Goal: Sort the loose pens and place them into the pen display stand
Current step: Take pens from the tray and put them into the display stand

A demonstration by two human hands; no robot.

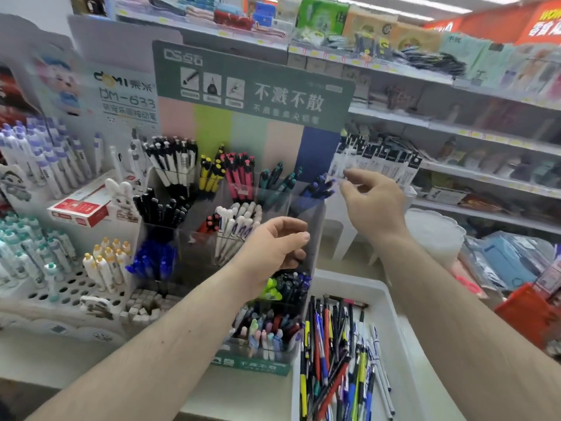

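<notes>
Loose pens (337, 357): a mixed heap in a white tray (403, 338) at the near right edge of the tabletop (91, 357), just beside the pen display stand (243, 208). Colours jumbled, yellow, red, blue, black, barrels mostly lying lengthwise.

Stand: clear tiered compartments under a green header card. Back row holds black-and-white, yellow, pink, teal and dark blue groups; middle row black, white; front rows mixed. The right-hand middle compartment looks nearly bare.

Our left hand (273, 250) sits over that right-hand middle compartment, fingers curled toward the thumb; we see no pen in it, though blur and the hand itself hide the inner side. Our right hand (373, 205) is raised near the stand's back right corner by the dark blue pens (318, 186), thumb and forefinger close together, nothing visibly pinched. Hands well apart.

Judgement: we are between picks. To do the next one well, we take one colour from the tray at a time, match it to the compartment already holding that kind, and lower it tip down so neighbours stay upright. Fill sparse compartments first.

Left of the stand: other pen racks, a red-and-white box (82, 208).
</notes>
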